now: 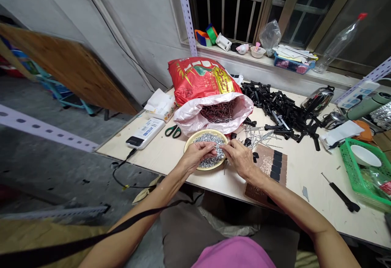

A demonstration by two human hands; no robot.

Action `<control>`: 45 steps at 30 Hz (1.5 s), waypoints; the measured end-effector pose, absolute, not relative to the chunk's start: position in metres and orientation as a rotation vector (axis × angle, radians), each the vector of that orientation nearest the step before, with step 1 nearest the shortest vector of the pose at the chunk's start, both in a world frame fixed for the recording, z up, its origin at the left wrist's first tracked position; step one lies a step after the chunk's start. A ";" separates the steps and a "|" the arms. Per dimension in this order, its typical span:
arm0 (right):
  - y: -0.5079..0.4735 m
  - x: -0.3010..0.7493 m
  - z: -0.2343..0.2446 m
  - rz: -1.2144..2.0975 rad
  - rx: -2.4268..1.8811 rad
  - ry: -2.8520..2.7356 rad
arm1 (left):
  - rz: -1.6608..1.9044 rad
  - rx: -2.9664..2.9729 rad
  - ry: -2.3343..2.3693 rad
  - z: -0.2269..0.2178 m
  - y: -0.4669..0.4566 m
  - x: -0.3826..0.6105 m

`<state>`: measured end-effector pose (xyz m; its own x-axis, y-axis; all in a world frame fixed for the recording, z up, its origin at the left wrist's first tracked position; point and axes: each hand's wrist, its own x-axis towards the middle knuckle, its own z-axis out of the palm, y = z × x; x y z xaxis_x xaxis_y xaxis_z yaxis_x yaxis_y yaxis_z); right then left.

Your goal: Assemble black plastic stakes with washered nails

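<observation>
A gold plate (191, 139) full of small silvery metal pieces (209, 138) sits near the table's front edge. My left hand (195, 156) hovers over the plate, fingers curled and pinched together on something too small to name. My right hand (240, 157) meets it from the right, fingertips pinched at the plate's right side. Loose metal pins (259, 134) lie just beyond my right hand. A brown board (269, 163) carrying black plastic pieces lies under my right wrist.
A red and white sack (210, 93) of metal pins lies open behind the plate. Black plastic parts (281, 107) are heaped at the right. Scissors (172, 130), a white scale (146, 132), a green basket (354, 170) and a black-handled tool (342, 194) lie on the table (165, 154).
</observation>
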<state>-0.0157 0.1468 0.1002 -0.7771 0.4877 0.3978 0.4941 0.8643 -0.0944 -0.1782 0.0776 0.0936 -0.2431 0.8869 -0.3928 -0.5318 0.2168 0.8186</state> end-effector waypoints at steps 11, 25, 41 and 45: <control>0.143 -0.017 0.102 -0.240 -0.666 -2.537 | 1.467 0.578 1.364 0.099 0.080 -0.175; 0.139 -0.023 0.104 -0.030 -0.833 -2.643 | 1.500 0.489 1.241 0.095 0.080 -0.175; 0.140 -0.026 0.104 -0.003 -0.806 -2.638 | 1.467 0.463 1.199 0.095 0.081 -0.179; 0.140 -0.024 0.108 0.207 -0.865 -2.650 | 1.452 0.464 1.195 0.093 0.081 -0.181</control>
<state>-0.0245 0.1401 0.1077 -0.7547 0.5944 0.2777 0.5442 0.8035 -0.2411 -0.1806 0.0815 0.0935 -0.2801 0.9006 -0.3324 -0.4994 0.1590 0.8516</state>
